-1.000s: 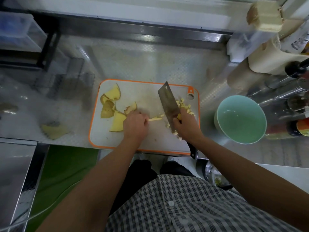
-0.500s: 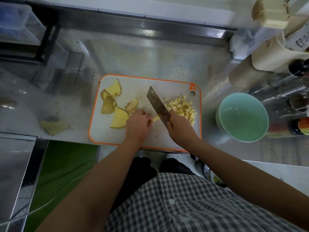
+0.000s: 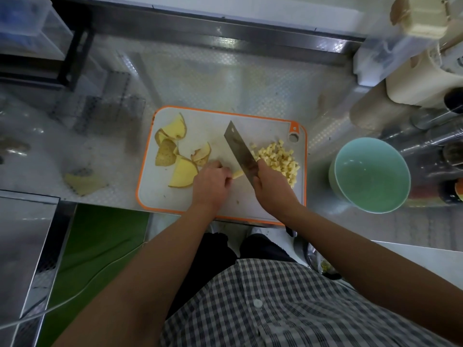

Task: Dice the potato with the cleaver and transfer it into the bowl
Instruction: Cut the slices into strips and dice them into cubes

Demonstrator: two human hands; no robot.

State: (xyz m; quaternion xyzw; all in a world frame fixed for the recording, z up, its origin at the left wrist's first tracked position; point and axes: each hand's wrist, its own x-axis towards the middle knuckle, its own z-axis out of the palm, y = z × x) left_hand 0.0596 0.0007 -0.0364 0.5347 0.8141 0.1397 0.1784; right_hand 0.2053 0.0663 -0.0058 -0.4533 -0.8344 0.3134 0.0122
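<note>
An embossed steel surface (image 3: 250,78) is catching pale glare. A dark metal rail (image 3: 225,33) is running along its far edge. At far left a black rack (image 3: 72,51) is standing beside a clear bin (image 3: 25,26). Green floor (image 3: 100,241) is showing beside a steel cabinet top (image 3: 22,234), near left. Bottles (image 3: 436,136) and a paper roll (image 3: 413,78) are crowding the right.

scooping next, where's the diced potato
Head view: the diced potato lies at the right end of the cutting board, between the cleaver and the bowl.
</note>
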